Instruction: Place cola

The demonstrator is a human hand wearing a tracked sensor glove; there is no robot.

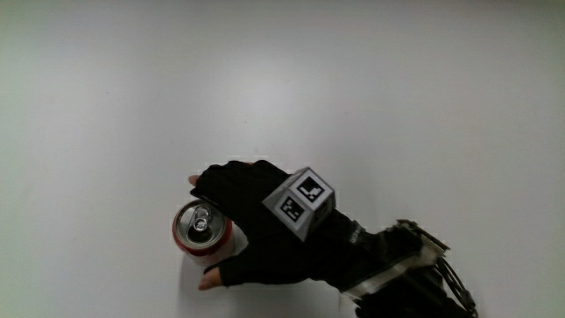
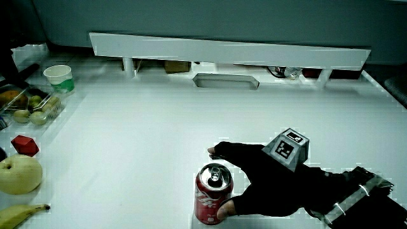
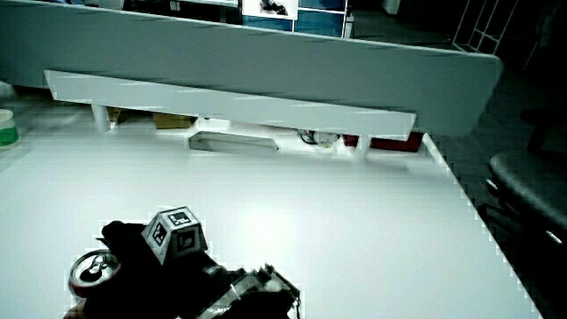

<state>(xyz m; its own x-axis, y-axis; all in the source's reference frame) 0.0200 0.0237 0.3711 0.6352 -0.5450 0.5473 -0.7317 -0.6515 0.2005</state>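
Observation:
A red cola can (image 1: pixel 201 228) with a silver top stands upright on the white table (image 1: pixel 353 97), close to the table's edge nearest the person. The gloved hand (image 1: pixel 231 223) is wrapped around the can's side, one fingertip on the part farther from the person and the thumb on the nearer part. The patterned cube (image 1: pixel 302 202) sits on the back of the hand. Both side views show the same grasp: the can (image 2: pixel 213 194) with the hand (image 2: pixel 254 175) beside it, and the can (image 3: pixel 91 270) half hidden by the hand (image 3: pixel 128 248).
In a side view, a paper cup (image 2: pixel 58 77), a tray of fruit (image 2: pixel 28 105), a red block (image 2: pixel 25 145), a pear (image 2: pixel 18 175) and a banana (image 2: pixel 22 215) lie along one table edge. The low partition (image 2: pixel 229 49) stands farther from the person than a cable slot (image 2: pixel 226 81).

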